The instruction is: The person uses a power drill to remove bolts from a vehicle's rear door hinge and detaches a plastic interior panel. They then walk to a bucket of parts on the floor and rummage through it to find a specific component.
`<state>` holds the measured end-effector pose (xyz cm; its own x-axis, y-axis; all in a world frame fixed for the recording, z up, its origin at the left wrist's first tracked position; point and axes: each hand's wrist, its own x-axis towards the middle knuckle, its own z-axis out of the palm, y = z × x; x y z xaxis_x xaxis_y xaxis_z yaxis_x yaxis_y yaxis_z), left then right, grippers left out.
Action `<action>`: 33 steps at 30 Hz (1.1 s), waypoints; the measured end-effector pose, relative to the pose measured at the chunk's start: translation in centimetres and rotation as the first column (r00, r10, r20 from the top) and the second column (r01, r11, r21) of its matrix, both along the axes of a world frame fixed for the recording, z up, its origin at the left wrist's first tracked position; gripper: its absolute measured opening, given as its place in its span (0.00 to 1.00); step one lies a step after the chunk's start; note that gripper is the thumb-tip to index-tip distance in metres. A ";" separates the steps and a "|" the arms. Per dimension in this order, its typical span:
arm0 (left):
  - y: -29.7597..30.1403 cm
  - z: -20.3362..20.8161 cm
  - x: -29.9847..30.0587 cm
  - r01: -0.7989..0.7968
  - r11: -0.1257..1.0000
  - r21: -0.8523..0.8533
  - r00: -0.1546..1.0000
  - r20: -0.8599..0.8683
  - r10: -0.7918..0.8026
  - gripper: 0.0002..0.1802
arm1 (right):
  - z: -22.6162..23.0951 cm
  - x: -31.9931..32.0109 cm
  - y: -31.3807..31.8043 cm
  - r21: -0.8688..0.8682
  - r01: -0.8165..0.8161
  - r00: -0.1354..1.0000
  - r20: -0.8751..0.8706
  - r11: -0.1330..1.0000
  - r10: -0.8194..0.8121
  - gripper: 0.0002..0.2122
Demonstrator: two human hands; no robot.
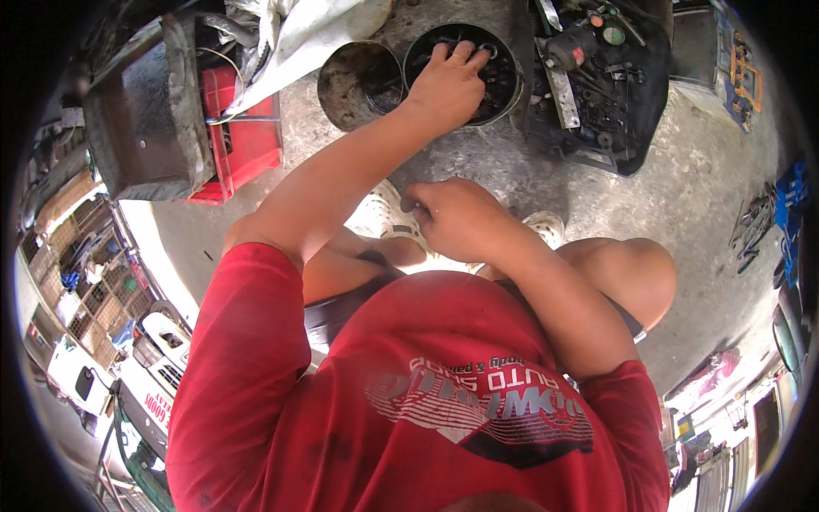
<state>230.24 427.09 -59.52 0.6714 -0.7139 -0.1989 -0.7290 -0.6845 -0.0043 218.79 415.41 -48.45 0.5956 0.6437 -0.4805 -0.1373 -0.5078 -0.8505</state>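
My left hand (448, 90) reaches down into a dark round bucket (505, 113) of blackened metal parts. Its fingers are spread over the parts, with the tips partly lost among them; nothing is plainly gripped. Close beside the bucket on the left stands another round container (339, 90), brownish inside, with a few dark pieces at its bottom. Between my knees, my right hand (461, 220) hangs with its fingers curled and the thumb side drawn in. Dark smudges mark its fingertips, and whatever they may hold cannot be made out.
Right of the bucket lies a black tray (650, 128) of greasy parts, with a dark cylinder (572, 49) and a flat metal strip (560, 94). A dark metal pan (149, 107) leans by a red plastic crate (252, 145) at left. Hand tools (752, 224) lie far right.
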 end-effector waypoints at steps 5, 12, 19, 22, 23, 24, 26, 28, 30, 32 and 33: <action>-1.1 -0.2 -0.2 -0.036 0.997 0.074 0.999 -0.036 0.039 0.14 | -0.2 -0.4 -0.1 -0.003 -0.005 1.000 0.016 1.000 0.005 0.14; 0.5 0.1 2.4 -0.106 0.989 -0.101 0.994 -0.021 0.104 0.13 | 0.1 -0.4 -0.5 -0.014 -0.006 0.999 0.033 1.000 0.006 0.15; 0.9 1.0 0.6 -0.053 0.998 0.019 0.997 -0.059 0.054 0.12 | -0.4 -0.4 -0.4 0.016 -0.007 1.000 0.027 1.000 0.006 0.15; 1.0 0.4 -0.4 -0.028 0.999 0.045 1.000 -0.012 0.029 0.11 | 0.0 -0.2 -0.4 -0.011 -0.012 1.000 0.010 1.000 0.012 0.15; 0.9 0.3 -0.4 -0.044 0.999 0.018 0.999 -0.025 0.045 0.11 | 0.0 -0.3 -0.4 -0.013 0.000 1.000 0.014 1.000 0.000 0.15; 0.9 0.3 -0.3 -0.061 0.998 -0.010 0.997 -0.038 0.060 0.11 | -0.1 -0.5 -0.4 -0.014 0.012 1.000 0.019 1.000 -0.012 0.15; 0.7 0.4 0.0 -0.073 0.997 -0.010 0.995 -0.062 0.073 0.11 | -0.3 -0.6 -0.4 -0.019 0.020 0.999 0.026 1.000 -0.020 0.15; 0.4 0.4 0.1 -0.065 0.997 0.045 0.994 -0.087 0.069 0.11 | -0.5 -0.6 -0.4 -0.023 0.011 1.000 0.025 1.000 -0.011 0.15; 0.6 0.5 0.3 -0.082 0.997 0.002 0.989 -0.124 0.082 0.11 | -0.2 -0.5 -0.4 -0.034 -0.004 1.000 0.013 0.999 0.004 0.15; 1.0 0.3 0.4 -0.103 0.994 -0.046 0.985 -0.142 0.096 0.10 | 0.1 -0.3 -0.4 -0.035 -0.008 1.000 0.002 0.999 0.009 0.15; 1.2 0.1 0.5 -0.117 0.990 -0.072 0.984 -0.141 0.106 0.10 | 0.2 -0.3 -0.5 -0.030 -0.007 1.000 0.000 1.000 0.007 0.14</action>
